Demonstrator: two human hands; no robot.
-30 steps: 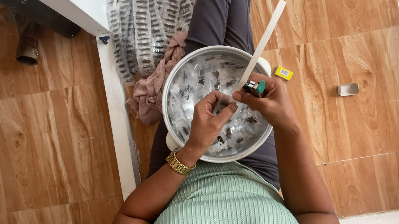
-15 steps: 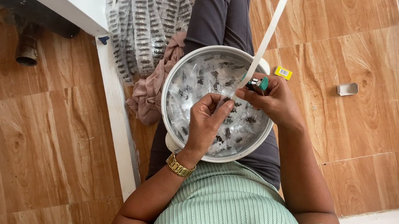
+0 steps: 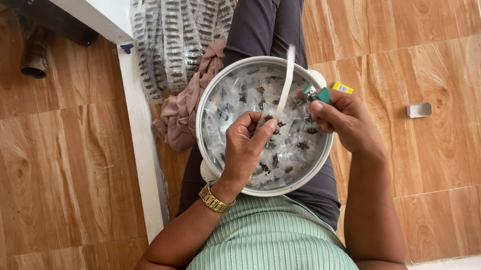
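Bowl sat on lap, so both hands worked over it. Left hand pinched lower end of white strip, strip upright. Right hand gripped green lighter just beside strip (close for reach). Finished strips laid on floor.

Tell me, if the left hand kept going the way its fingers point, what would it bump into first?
Probably the white strip that the left hand already pinches; past it, the far rim of the bowl. Depth is hard to judge.
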